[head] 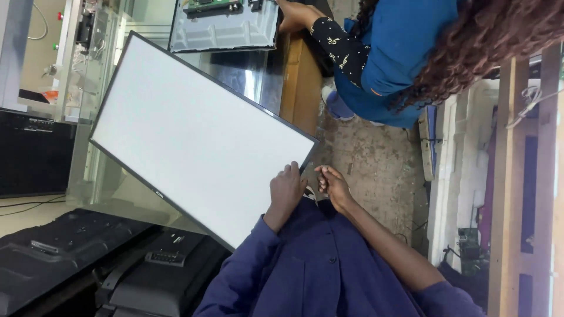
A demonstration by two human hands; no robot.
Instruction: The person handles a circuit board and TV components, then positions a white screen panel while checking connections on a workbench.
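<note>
A large white flat screen panel with thin black frame (197, 132) fills the frame's centre-left on a glass-topped bench (258, 76), steadied by the left hand (286, 189) flat on its edge, the right hand (333, 185) loosely curled, empty, beside its corner.

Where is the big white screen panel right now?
In the head view, the white screen panel lies tilted at centre-left on the glass table, its near edge under the person's left hand.

Glass-topped bench (252, 73) under my hands: white-faced screen panel (194, 138) flat on it, second opened panel (226, 26) beyond.
</note>
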